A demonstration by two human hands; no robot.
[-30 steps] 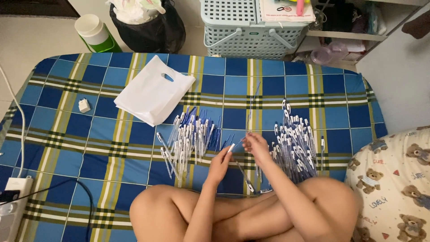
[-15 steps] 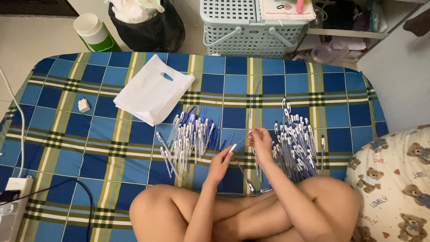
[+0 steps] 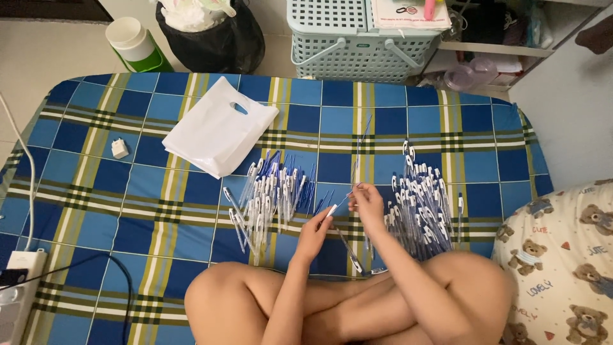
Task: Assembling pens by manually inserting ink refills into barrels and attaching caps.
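Near the mattress's front edge, left hand (image 3: 313,233) is pinching a white pen barrel (image 3: 331,210); right hand (image 3: 368,203) has risen, now pinching a thin blue refill (image 3: 359,153) between two pen piles (image 3: 271,191), lining up insertion.

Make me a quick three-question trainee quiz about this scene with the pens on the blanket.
1. True or false: the white plastic bag lies on the checked blanket.
2. Which hand holds the white pen barrel? A left, B right.
3. Fill in: behind the blanket stands a pale plastic ____.

Key: 1 true. 2 A, the left hand; the right hand pinches a thin refill. 3 basket.
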